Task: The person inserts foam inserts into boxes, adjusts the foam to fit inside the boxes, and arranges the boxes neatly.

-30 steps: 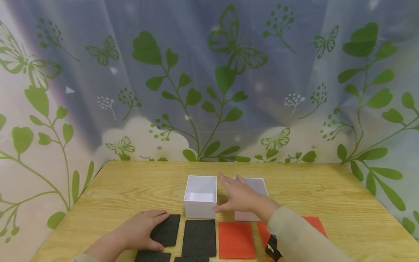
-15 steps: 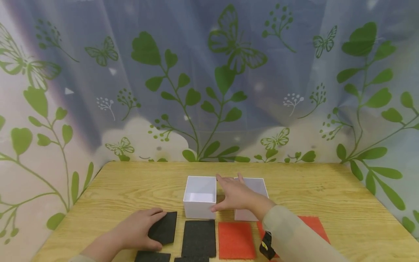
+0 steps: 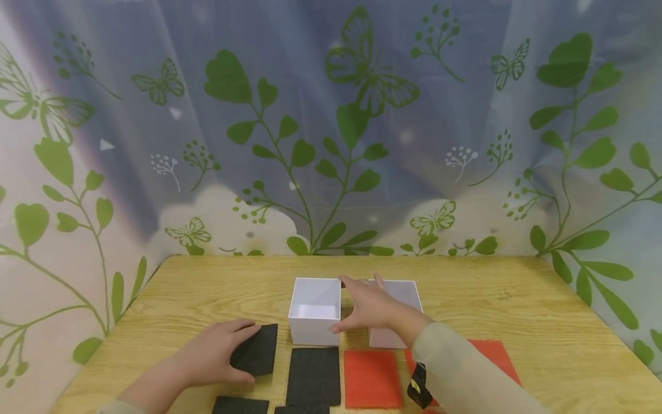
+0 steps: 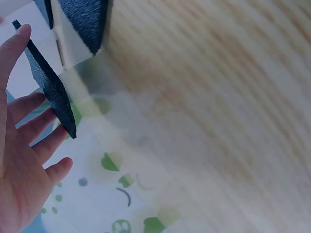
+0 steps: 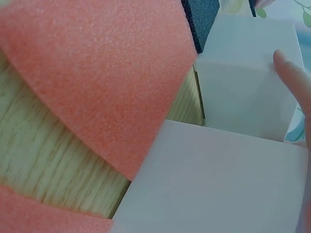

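Observation:
My left hand (image 3: 209, 355) holds a black foam square (image 3: 257, 351) tilted up, its thumb on one edge and fingers on the opposite one. In the left wrist view the thin square (image 4: 51, 82) appears edge-on between thumb and fingertips. My right hand (image 3: 373, 307) grips the right side of the left white open box (image 3: 314, 330), thumb at the front corner and index finger at the back one. That thumb also shows in the right wrist view against the box (image 5: 243, 92). Behind the right hand stands a second white box (image 3: 408, 293), partly hidden.
Black foam squares (image 3: 312, 376) lie in front of the left box, more (image 3: 240, 405) cut off by the lower frame edge. Red squares (image 3: 372, 379) lie to the right, some partly under the right forearm. A patterned curtain (image 3: 331, 144) hangs behind the wooden table (image 3: 222, 287).
My left hand has lifted the black foam square off the table, tilting it and drawing it slightly left. The right hand has shifted slightly left onto the left box.

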A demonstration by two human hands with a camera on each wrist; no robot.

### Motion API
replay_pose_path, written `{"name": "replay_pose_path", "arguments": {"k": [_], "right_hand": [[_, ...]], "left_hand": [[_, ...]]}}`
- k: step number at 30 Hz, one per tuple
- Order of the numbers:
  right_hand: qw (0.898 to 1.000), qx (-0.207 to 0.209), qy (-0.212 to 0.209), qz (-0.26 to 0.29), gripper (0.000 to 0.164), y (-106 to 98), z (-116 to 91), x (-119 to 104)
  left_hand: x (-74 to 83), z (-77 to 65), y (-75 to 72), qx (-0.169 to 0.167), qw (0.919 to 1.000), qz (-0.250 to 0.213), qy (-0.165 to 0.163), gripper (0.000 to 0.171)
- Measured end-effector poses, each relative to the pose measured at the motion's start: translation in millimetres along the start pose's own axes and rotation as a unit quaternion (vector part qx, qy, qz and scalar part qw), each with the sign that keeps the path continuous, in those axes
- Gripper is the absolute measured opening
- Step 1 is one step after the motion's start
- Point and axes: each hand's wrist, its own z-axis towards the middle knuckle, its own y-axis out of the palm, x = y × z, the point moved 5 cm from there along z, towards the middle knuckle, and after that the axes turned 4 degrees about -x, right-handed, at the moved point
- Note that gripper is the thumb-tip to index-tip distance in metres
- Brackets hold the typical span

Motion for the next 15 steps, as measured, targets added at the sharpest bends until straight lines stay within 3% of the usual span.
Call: {"name": "replay_pose_path", "arguments": {"k": [15], "right_hand": [[1.0, 0.012, -0.005, -0.023, 0.107, 0.9, -1.1, -1.4]], "left_hand": [[10.1, -6.2, -21.9, 0.023, 0.9994, 0.024, 0.01, 0.087]]}}
